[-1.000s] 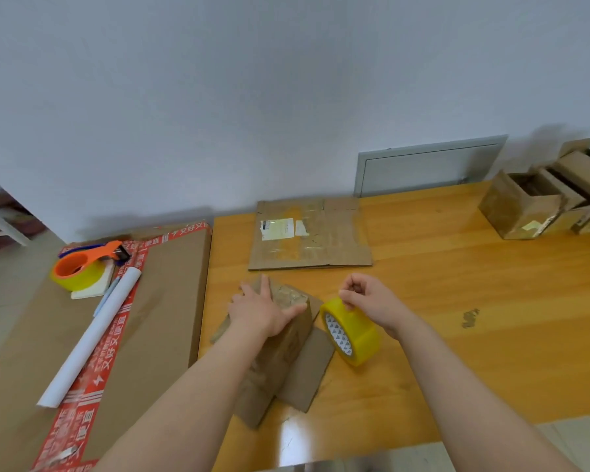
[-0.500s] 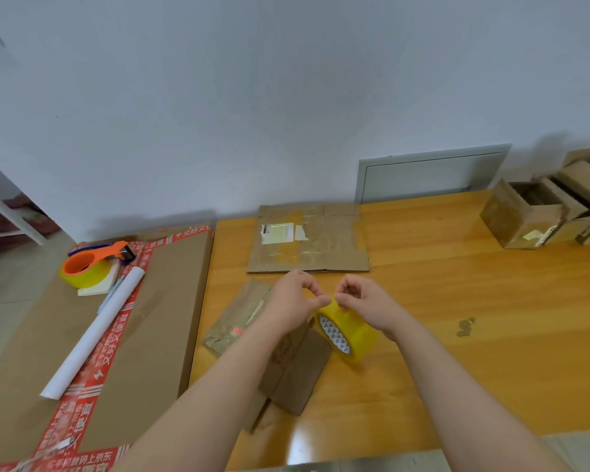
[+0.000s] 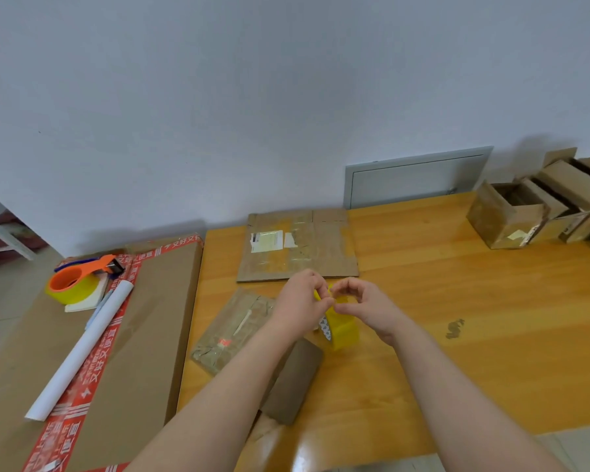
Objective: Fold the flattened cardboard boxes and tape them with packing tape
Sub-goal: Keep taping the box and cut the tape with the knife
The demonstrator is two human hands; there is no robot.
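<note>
Tape roll (image 3: 343, 330) pinched at its top by left hand (image 3: 298, 301) and right hand (image 3: 365, 306); flattened box (image 3: 239, 325) just beside.

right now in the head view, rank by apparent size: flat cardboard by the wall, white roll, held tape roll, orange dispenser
1. flat cardboard
2. white roll
3. orange dispenser and tape roll: too alike to rank, tape roll partly hidden

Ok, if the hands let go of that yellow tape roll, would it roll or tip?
Likely rolls: the tape roll stands on its round edge on the glossy table. It looks wide, so tipping seems less likely. The left hand and right hand pinch its top, probably steadying it.
</note>
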